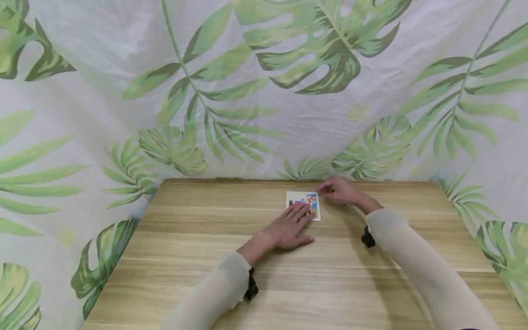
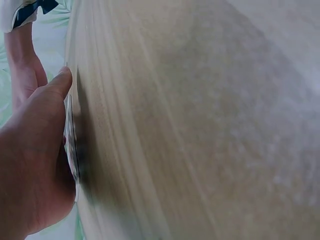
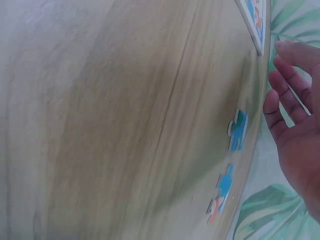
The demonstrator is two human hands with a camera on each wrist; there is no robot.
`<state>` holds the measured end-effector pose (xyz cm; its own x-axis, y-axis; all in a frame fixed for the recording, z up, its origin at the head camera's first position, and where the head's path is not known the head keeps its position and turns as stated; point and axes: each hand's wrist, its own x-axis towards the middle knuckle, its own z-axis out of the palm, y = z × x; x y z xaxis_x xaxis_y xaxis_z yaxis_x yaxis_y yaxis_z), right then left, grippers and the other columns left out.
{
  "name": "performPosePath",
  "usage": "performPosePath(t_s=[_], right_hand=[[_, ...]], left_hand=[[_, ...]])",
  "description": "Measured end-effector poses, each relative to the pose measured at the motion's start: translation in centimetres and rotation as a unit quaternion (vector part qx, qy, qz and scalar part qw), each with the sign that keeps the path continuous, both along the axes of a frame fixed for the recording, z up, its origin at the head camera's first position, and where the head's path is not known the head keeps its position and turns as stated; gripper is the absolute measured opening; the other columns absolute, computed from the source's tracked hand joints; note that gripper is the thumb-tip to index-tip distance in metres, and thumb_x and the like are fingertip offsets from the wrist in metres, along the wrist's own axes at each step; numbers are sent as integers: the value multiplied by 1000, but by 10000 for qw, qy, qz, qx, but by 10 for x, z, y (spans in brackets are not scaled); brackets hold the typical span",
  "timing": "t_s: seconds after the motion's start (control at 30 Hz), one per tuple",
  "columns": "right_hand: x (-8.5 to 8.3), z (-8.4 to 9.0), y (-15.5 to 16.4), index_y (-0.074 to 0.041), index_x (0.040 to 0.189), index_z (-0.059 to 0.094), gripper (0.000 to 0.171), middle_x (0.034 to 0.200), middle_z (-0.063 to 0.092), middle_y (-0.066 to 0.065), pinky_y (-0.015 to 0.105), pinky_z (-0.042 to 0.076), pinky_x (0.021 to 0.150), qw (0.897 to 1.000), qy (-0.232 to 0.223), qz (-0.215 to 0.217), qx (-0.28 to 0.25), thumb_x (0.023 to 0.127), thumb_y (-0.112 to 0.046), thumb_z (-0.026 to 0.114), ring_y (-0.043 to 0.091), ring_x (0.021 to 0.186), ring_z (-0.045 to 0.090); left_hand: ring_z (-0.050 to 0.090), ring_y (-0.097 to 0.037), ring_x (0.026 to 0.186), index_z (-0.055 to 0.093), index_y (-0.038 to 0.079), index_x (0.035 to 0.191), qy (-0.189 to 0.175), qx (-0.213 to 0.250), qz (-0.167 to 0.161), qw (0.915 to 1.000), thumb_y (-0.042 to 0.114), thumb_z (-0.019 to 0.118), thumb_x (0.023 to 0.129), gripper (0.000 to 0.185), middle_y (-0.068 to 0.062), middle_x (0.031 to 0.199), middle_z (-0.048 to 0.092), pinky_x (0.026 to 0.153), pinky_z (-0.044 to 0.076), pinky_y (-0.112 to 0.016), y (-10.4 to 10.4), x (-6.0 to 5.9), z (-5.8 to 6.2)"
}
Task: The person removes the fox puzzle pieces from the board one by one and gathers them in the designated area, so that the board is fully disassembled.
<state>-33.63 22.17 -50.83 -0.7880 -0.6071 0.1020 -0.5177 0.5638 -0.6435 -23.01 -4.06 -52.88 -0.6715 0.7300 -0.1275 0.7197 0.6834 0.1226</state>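
Note:
A small jigsaw board (image 1: 292,196) with a white rim and a colourful cartoon picture lies flat near the far edge of the table. My left hand (image 1: 288,230) rests on its lower part, fingers extended across the picture and hiding some of it. At the board's upper right corner is my right hand (image 1: 343,190), its fingers loosely bent. In the right wrist view nothing shows between those fingers. Below them on the wood lie two loose jigsaw pieces, a blue and green one (image 3: 240,131) and a blue and orange one (image 3: 223,192), mostly hidden by the right hand in the head view.
The wooden table (image 1: 198,256) ends at the back against a hanging cloth (image 1: 247,110) printed with green leaves. Dark wrist cameras, one on the left sleeve (image 1: 222,279) and one on the right sleeve (image 1: 416,252), hang low over the wood.

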Motion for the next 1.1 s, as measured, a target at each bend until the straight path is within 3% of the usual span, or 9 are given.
performPosePath(t_s=[0.2,0.37,0.5,0.7,0.93,1.1], right_hand=[[-3,1,-10,5,116,78,24,105,76,17,53,57,86,9996,2,290,50,91,6,76,33,97,69],[-4,0,-17,5,114,78,23,99,73,17,38,53,77,9987,3,509,-61,91,6,77,30,88,65],[-6,-2,-21,3,115,79,22,99,73,15,30,51,77,9986,-45,533,-7,92,4,78,24,88,63],[-6,-3,-25,2,115,79,22,98,72,13,33,50,78,9985,-144,514,95,93,3,77,22,89,61],[-6,-4,-29,2,111,80,19,103,71,15,32,48,77,9979,-25,630,143,93,4,76,25,87,60],[-7,-5,-31,1,106,82,15,108,69,16,35,51,79,9977,-98,655,126,94,5,75,28,92,62]], left_hand=[[4,-26,165,20,16,171,-83,-39,71,9999,64,34,110,79,-11,179,7,133,9,-46,1,-1,-3],[6,-26,165,21,15,171,-53,-52,48,10000,64,35,110,79,-11,179,8,133,10,-47,0,0,-2],[4,-26,165,20,15,171,-80,-104,43,9999,65,36,109,81,-11,179,7,133,9,-47,0,0,-1],[2,-25,165,18,18,172,-73,-267,38,9996,67,38,108,83,-9,179,4,133,7,-46,2,-2,-4],[-3,-22,165,17,19,172,-70,-257,50,9996,70,37,107,85,-7,179,1,133,2,-44,3,-8,-18],[-3,-23,165,15,19,172,-100,-285,41,9995,70,35,107,85,-7,179,0,133,2,-44,3,-8,-14]])
